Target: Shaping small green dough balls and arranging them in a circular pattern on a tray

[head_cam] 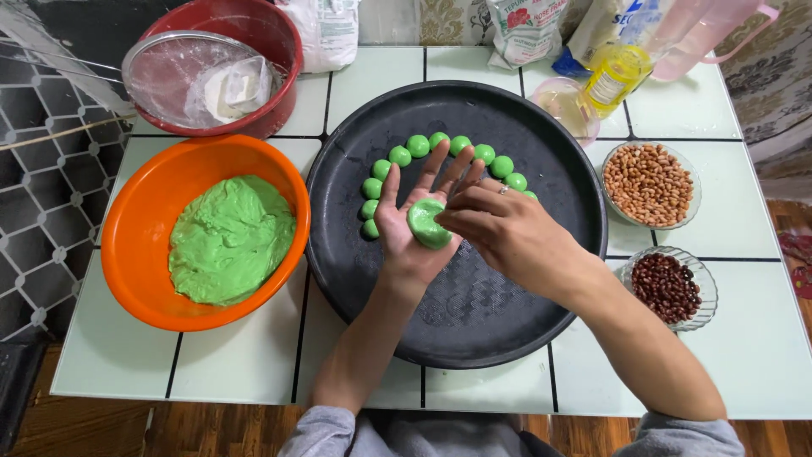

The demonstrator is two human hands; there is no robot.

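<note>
A: What is the left hand (pixel 412 222) doing?

B: It lies palm up over the black tray (pixel 355 279), fingers spread wide and pointing away from the person. A flattened green dough piece (pixel 428 223) rests in the palm.

A: And the right hand (pixel 499 228)?

B: It comes in from the right, fingers curled and drawn together, their tips on the right edge of the dough piece. It seems to pinch or press that edge; whether anything sits between the fingertips I cannot tell. A ring shows on one finger.

A: So where exactly is the dough piece?

B: In the left palm, held above the middle of the tray, not touching the tray itself.

A: What else is on the tray?

B: A curved row of small green balls (pixel 418 145) along the far side, each just beside the next, running from the left of the hands round to the right.

A: And around the tray?

B: Left of it, an orange bowl (pixel 135 245) holds a mass of green dough (pixel 230 239). Behind that, a red bowl (pixel 283 42) with a sieve (pixel 161 72) resting on it. On the right, a glass dish of peanuts (pixel 649 184), and nearer the person a dish of dark red beans (pixel 666 288). A bottle of yellow oil (pixel 615 76) stands at the far right, near a small pink bowl (pixel 565 103). All sit on a white tiled table (pixel 237 364).
</note>
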